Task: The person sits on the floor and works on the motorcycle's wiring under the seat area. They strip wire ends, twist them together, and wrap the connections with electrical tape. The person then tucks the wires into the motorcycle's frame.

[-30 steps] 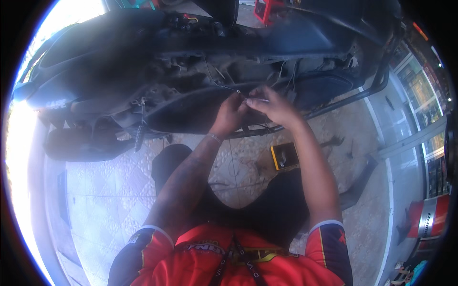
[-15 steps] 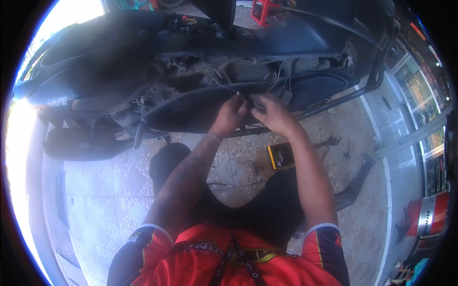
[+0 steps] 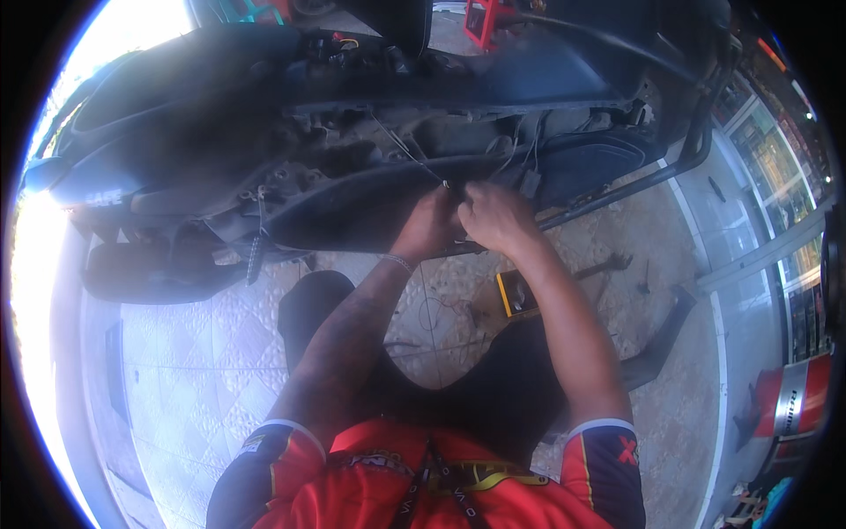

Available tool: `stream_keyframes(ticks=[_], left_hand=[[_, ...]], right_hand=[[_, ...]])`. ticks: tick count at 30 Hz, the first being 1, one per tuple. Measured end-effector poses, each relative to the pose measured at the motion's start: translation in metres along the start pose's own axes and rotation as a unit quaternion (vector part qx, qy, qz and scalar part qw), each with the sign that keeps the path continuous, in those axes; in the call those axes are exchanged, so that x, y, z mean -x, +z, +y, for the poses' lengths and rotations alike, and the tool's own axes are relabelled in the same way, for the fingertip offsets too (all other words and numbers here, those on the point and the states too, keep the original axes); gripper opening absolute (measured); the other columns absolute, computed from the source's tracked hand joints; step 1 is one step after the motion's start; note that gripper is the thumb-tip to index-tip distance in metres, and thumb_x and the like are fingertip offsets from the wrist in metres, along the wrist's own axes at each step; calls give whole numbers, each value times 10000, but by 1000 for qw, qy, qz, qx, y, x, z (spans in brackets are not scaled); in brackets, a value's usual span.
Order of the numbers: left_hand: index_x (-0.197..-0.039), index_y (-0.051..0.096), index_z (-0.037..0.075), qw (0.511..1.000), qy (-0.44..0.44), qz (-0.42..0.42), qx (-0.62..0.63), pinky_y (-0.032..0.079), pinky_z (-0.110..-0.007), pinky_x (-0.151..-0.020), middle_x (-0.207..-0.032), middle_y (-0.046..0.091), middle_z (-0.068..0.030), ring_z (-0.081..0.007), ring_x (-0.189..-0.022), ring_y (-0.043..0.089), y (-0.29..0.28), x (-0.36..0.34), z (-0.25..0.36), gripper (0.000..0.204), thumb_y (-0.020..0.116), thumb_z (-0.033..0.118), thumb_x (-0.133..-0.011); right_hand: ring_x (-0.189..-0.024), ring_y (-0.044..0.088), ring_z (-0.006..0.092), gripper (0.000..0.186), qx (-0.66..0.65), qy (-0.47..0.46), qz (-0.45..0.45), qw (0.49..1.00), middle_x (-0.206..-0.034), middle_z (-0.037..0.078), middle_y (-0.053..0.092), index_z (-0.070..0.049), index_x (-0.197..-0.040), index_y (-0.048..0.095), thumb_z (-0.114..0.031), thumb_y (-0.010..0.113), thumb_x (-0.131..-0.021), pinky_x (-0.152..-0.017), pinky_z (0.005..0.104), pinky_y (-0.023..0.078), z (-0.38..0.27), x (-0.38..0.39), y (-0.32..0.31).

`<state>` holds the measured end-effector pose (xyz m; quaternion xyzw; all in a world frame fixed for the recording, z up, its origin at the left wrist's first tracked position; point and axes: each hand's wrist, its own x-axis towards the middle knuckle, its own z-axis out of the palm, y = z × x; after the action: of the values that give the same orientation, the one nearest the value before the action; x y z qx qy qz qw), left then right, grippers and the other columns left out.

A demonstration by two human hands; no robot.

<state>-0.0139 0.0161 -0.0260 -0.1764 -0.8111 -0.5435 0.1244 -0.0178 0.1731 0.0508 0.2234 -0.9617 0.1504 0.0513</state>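
My left hand (image 3: 430, 220) is closed on a thin wire (image 3: 407, 152) that hangs from the opened side of a dark scooter (image 3: 344, 212); its small pale tip shows just above my fingers. My right hand (image 3: 498, 219) is beside it with curled fingers pressed together at the wire's end, and whatever it holds there is hidden. More loose wires (image 3: 515, 141) run down the exposed frame to the right of the hands.
A yellow-edged black box (image 3: 518, 295) lies on the tiled floor (image 3: 194, 344) beside my right forearm, with scattered dark pieces nearby. A red stool (image 3: 480, 22) stands behind the scooter. A glass-fronted cabinet (image 3: 767, 167) and a red-and-silver object (image 3: 789, 397) are at the right.
Both hands have shifted slightly downward, and the wire now runs straighter down to them. My right hand's fingers have curled closer, after moving about a second ago.
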Motion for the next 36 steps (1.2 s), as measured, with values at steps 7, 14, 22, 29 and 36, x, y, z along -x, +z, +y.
stream_keyframes(ticks=[7, 14, 22, 29, 36], left_hand=[[-1011, 592, -19, 999, -37, 38, -6, 526, -452, -793, -938, 653, -249, -448, -889, 646, 5, -2, -6, 191, 663, 78, -863], [-1001, 573, -3, 996, -48, 50, 52, 531, -422, -766, -919, 652, -234, -442, -862, 648, 4, 2, 1, 174, 673, 85, -889], [-998, 572, -15, 998, 0, 61, -34, 526, -436, -742, -898, 635, -221, -432, -843, 639, 2, 5, 14, 196, 684, 103, -889], [-1008, 579, -18, 995, -16, 78, -57, 528, -469, -746, -907, 639, -245, -470, -868, 636, 4, 11, 23, 208, 680, 128, -899], [-1046, 583, -38, 977, -132, 165, -41, 532, -516, -740, -916, 665, -308, -504, -887, 653, -1, -3, -8, 217, 648, 115, -906]], right_hand=[[-1161, 623, 387, 406, 32, 15, -203, 979, -1242, 223, 659, -16, -1191, 660, -306, 476, -975, -987, 477, 500, 12, -27, -1], [-1057, 639, 410, 269, -7, -6, -44, 999, -1101, 221, 680, -17, -1041, 663, -232, 521, -965, -913, 498, 512, 2, 3, 5], [-943, 640, 428, 175, -36, 37, 103, 993, -956, 217, 668, -6, -930, 610, -176, 569, -939, -831, 520, 513, -24, 40, 12], [-929, 655, 405, 146, -36, 22, 143, 989, -965, 194, 676, -21, -925, 633, -160, 590, -917, -801, 497, 555, -32, 55, 19], [-947, 693, 350, 200, -276, 39, -48, 959, -963, 178, 707, -43, -968, 661, -234, 603, -950, -824, 448, 557, -70, 91, -5]])
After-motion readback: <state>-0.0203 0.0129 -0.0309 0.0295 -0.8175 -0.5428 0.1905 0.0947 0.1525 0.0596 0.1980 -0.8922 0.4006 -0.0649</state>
